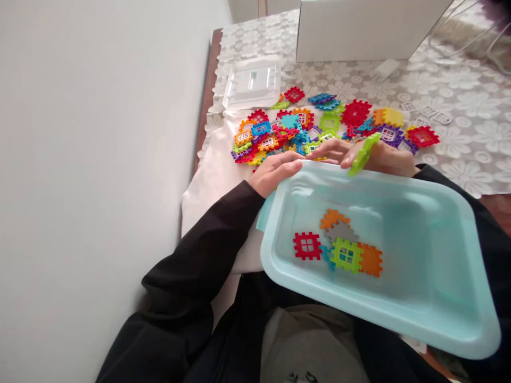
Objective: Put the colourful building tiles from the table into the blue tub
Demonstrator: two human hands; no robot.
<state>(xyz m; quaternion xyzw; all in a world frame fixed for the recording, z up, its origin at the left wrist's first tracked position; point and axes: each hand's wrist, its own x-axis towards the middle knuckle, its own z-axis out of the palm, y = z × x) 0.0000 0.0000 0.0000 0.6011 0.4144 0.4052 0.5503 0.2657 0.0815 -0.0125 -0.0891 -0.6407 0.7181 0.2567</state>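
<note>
Near edge: the wearer's grey-brown shirt [311, 346] and black sleeves [191, 255]. Above the lap, a light-blue plastic basin [375, 314] is shown with its opening toward the viewer. Inside lie a red window tile [307, 246], a lime-green window tile [346, 256] overlapping an orange tile [372, 259], a blue tile [326, 255] partly covered, a grey tile [341, 232] and a second orange tile [333, 218]. At the basin's far rim, the left hand [275, 170] touches the corner, fingers together; whether they clamp it cannot be told. The right hand [359, 154] extends along the same rim, fingers stretched leftward, with another lime-green tile [364, 155] tilted against it near the thumb; a firm pinch cannot be confirmed. Beyond: a heap of interlocking tiles [267, 135] on the floral tablecloth [471, 106], a white plastic lid [239, 85] and, farthest, a white box [359, 32].
</note>
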